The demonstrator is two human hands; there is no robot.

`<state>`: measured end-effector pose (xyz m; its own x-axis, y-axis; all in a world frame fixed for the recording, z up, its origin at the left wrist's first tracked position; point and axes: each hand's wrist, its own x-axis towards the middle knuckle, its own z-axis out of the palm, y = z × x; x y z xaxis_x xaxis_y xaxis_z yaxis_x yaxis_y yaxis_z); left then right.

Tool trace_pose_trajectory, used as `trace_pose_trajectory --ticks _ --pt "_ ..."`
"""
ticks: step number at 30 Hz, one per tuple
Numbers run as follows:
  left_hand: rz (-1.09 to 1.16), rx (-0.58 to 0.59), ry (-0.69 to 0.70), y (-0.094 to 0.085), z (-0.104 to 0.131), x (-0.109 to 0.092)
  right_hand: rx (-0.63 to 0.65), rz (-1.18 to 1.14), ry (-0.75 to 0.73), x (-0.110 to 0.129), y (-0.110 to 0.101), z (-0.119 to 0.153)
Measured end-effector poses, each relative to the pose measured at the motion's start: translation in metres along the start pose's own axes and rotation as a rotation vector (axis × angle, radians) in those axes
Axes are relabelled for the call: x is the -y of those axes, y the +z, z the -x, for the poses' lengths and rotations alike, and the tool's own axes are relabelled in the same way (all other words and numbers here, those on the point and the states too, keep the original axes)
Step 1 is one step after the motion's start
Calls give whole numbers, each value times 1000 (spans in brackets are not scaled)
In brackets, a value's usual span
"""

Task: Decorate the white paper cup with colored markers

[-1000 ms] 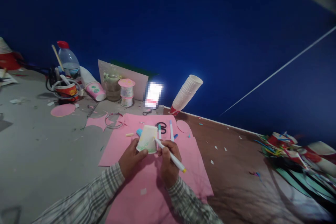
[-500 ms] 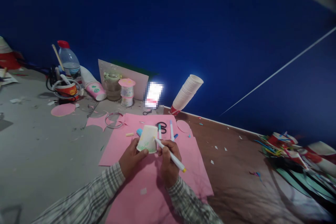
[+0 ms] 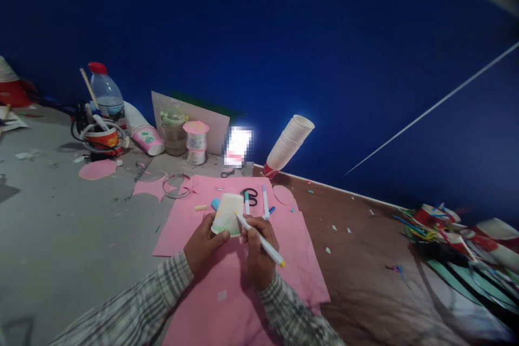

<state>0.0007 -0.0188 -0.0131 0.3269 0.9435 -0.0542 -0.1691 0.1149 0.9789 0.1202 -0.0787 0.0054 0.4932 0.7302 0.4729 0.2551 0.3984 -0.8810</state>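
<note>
A white paper cup [image 3: 227, 213], upside down with green and yellow marks on its side, is gripped at its lower left by my left hand [image 3: 204, 244]. My right hand [image 3: 261, 251] is closed around a white marker [image 3: 265, 244] with a yellow end, its tip touching the cup's side. Beneath both hands lies pink paper [image 3: 227, 319]. Just beyond the cup are black-handled scissors [image 3: 253, 193], a green-tipped marker [image 3: 247, 203] and a purple-capped marker [image 3: 265, 201]. A light-blue object [image 3: 215, 204] is partly hidden behind the cup.
A leaning stack of paper cups [image 3: 288, 144] stands by the blue wall. Left of it are a bright phone [image 3: 238, 146], a decorated cup tower [image 3: 197, 143], a glass jar [image 3: 174, 135] and a bottle [image 3: 106, 92]. Craft scraps [image 3: 446, 232] lie at far right.
The marker in my right hand has shifted slightly left and down along the cup's side. My left hand and the cup have barely moved.
</note>
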Motion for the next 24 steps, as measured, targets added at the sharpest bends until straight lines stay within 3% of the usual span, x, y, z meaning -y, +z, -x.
trace_pose_trajectory --ticks 12,24 --pt "7 -6 4 1 2 -3 -6 42 -34 1 0 1" --pt "-15 -2 -4 -1 0 -3 -56 31 24 2 -1 -2"
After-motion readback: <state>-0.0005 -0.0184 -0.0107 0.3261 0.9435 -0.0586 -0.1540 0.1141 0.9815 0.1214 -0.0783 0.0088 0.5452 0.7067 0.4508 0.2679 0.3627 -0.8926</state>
